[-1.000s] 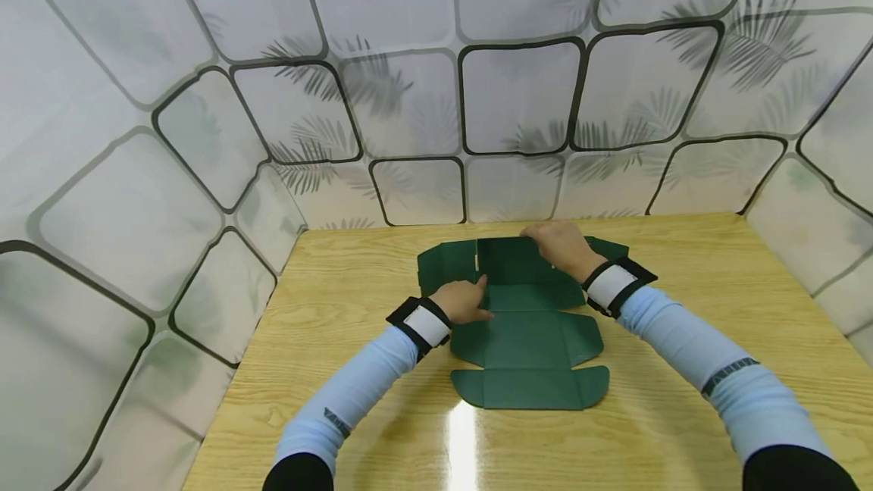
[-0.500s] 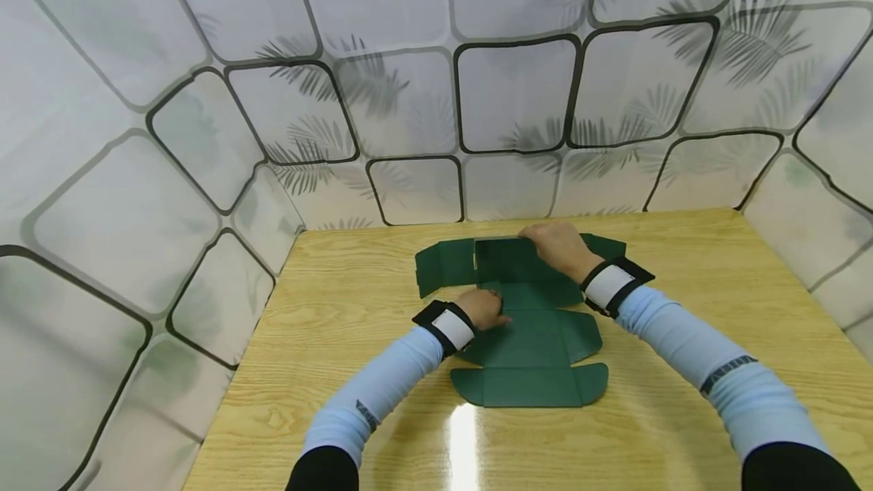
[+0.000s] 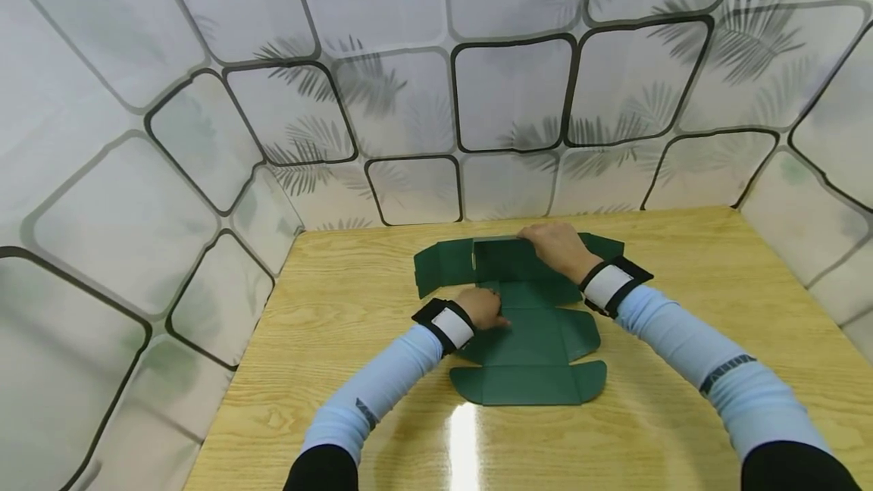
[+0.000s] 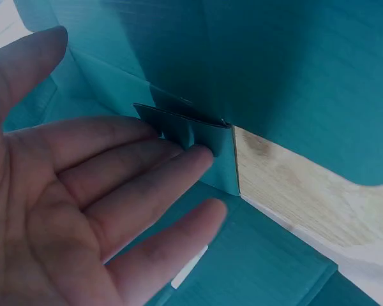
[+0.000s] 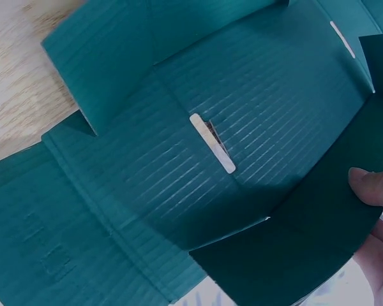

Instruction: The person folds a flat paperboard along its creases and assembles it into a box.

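Two hands busy on the green cardboard (image 3: 528,339), and it's spread out across the wood-grain counter (image 3: 682,415), toward the back, side flaps fanned out left and right! Over to the right hand (image 3: 562,248): it's up at the far edge, and the grip is together here, pinching an edge strip (image 5: 300,242), thumb (image 5: 370,188) on one face, fingers behind. Just beside that strip sits a narrow, pale slot (image 5: 212,143) in the panel. Now the left hand (image 3: 480,309), nearer the person: this grip is apart, fingers extended and thumb well clear, fingertips right up against a small flap (image 4: 188,127). Both arms wear light blue sleeves (image 3: 382,389), with a black-and-white band (image 3: 452,326) round each wrist. A bright streak of light (image 3: 464,438) shines off the near counter, and behind it all rises a leaf-printed wall covering (image 3: 514,97), dark outlines everywhere.
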{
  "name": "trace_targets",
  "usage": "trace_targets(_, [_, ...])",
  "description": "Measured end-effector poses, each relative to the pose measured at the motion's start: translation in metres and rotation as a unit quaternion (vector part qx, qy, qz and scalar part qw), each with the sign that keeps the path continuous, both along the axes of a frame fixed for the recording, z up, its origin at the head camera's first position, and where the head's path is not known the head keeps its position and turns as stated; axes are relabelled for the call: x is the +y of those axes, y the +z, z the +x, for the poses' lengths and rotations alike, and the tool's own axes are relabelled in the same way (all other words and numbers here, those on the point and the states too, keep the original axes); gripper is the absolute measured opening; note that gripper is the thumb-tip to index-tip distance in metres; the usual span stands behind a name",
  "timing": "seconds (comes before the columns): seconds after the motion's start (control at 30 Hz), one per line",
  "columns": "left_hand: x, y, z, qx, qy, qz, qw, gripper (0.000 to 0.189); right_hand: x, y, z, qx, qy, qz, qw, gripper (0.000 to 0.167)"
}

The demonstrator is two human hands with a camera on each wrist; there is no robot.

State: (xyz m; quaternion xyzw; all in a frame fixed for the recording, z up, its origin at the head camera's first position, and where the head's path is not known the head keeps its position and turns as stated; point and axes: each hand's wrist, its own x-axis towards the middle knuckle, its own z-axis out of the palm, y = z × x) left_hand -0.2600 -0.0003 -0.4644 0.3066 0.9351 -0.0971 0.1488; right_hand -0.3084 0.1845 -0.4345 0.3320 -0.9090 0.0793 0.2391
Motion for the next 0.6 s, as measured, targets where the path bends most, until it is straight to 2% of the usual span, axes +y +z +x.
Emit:
trace_targets(0.07, [-0.003, 0.003, -0.002, -0.010, -0.004, 0.013, 0.9999, 0.052, 0.000, 0.000, 0.001, -0.001, -0.001, 0.003, 1.0000, 0.026])
trace_targets(0.23, [-0.015, 0.014, -0.010, -0.049, 0.015, 0.037, 0.9980, 0.050, -0.001, 0.000, 0.002, -0.001, -0.003, 0.008, 1.0000, 0.025])
trace_targets(0.4, [-0.030, 0.033, -0.015, -0.080, 0.037, 0.057, 0.9944, 0.047, 0.000, 0.000, 0.004, 0.002, 0.002, 0.003, 1.0000, 0.025])
trace_targets(0.5, [-0.044, 0.051, -0.019, -0.101, 0.037, 0.105, 0.9886, 0.040, 0.001, -0.001, 0.005, 0.005, 0.009, -0.003, 0.9999, 0.024])
trace_targets(0.57, [-0.056, 0.064, -0.022, -0.099, 0.037, 0.167, 0.9803, 0.034, 0.001, -0.002, 0.005, 0.009, 0.013, -0.006, 0.9999, 0.023])
trace_targets(0.6, [-0.062, 0.070, -0.025, -0.089, 0.043, 0.207, 0.9734, 0.032, 0.002, -0.003, 0.006, 0.010, 0.013, -0.007, 0.9998, 0.023])
